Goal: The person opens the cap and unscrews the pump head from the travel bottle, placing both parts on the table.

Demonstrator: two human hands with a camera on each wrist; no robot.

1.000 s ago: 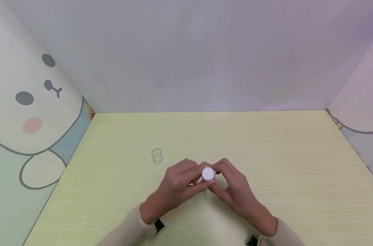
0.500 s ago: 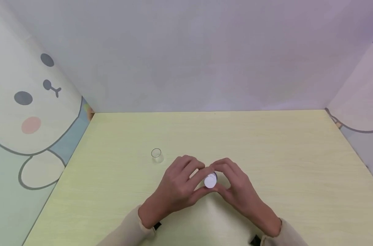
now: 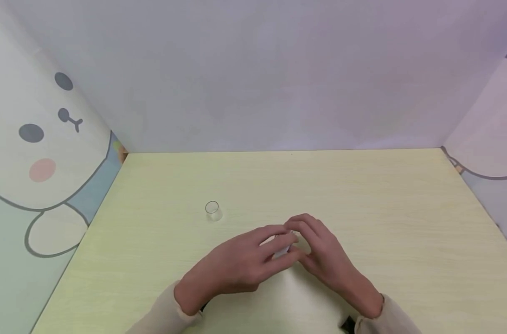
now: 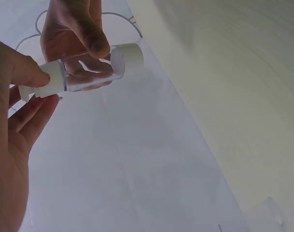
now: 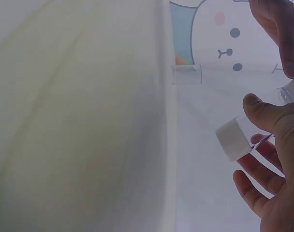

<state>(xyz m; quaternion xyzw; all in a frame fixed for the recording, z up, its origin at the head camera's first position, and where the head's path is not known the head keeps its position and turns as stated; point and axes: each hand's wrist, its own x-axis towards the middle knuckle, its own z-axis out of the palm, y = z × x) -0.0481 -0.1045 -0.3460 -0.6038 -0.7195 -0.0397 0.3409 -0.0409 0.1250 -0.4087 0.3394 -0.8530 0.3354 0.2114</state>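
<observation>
Your clear bottle point(image 4: 91, 75) is up over the table point(image 3: 362, 195), between your hands. Your left grip point(image 3: 245, 257) pinches its white cap point(image 4: 53, 85). Your right grip point(image 3: 324, 250) is wrapped around the see-through middle, thumb on one side, fingers on the other. The bottle looks light and hard, like plastic, and the smooth side could slip. Hold the middle snugly, but don't squash it; the cap looks like a good place to pinch. Half a second ago, the round white top showed plainly from above. Now your left fingers cover most of it. The little clear cup point(image 3: 213, 211) hasn't moved.
</observation>
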